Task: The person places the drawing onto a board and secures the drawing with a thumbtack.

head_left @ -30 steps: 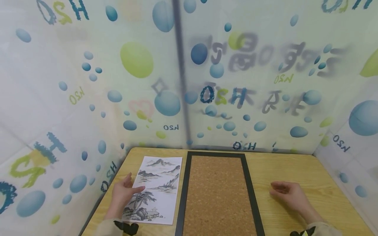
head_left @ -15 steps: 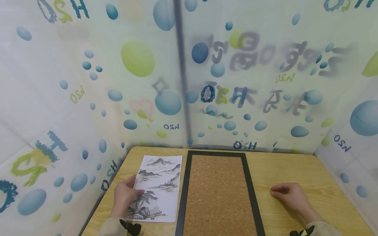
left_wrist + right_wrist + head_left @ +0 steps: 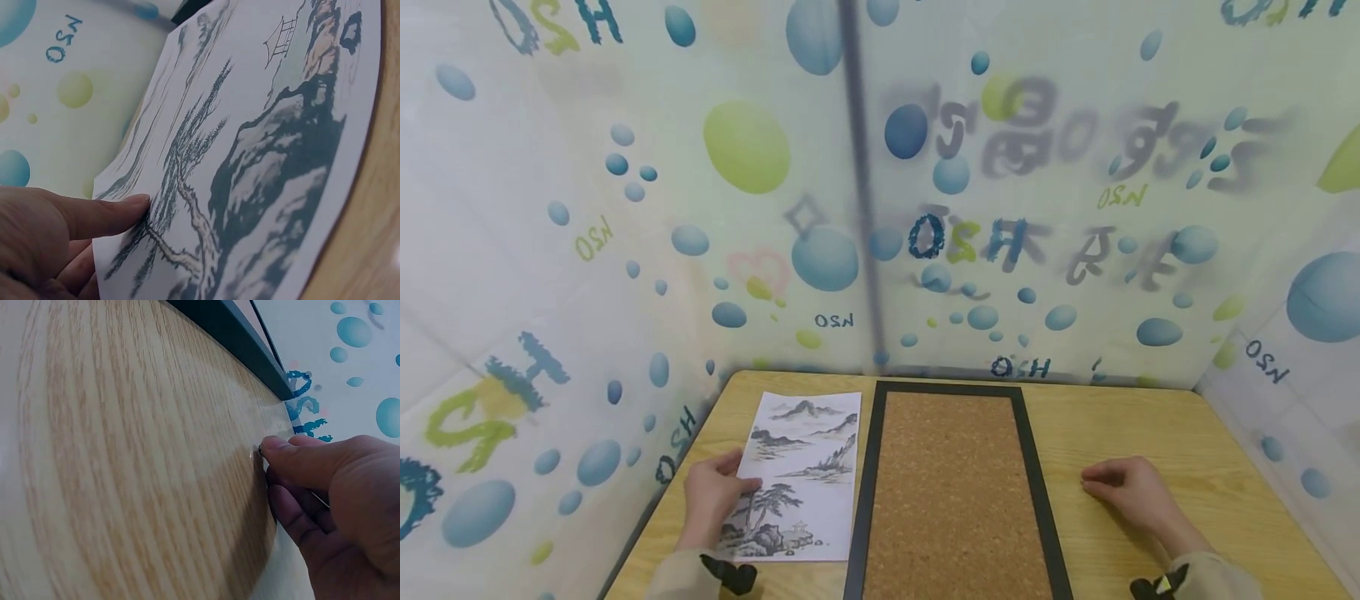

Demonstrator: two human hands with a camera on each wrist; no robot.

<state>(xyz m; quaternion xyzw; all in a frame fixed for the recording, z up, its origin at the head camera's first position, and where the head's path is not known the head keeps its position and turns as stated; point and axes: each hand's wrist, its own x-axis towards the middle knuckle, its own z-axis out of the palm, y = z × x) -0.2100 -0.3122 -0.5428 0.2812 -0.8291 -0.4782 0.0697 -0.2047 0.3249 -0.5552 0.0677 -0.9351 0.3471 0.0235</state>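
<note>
1. Reversed "H2O" lettering (image 3: pixel 967 241) repeats across the backdrop (image 3: pixel 1037 325); grey characters (image 3: pixel 1017 150) there are too blurred to read.
2. The print (image 3: pixel 805 467), white with inky mountains, pines, rocks and a pavilion, is over the table (image 3: pixel 1120 417), left of the black-framed corkboard (image 3: pixel 955 492).
3. Left hand (image 3: pixel 710 498) pinches its left edge, thumb on top.
4. Right hand (image 3: pixel 1133 496) pinches a tiny object (image 3: pixel 260 450), too small to identify.
</note>
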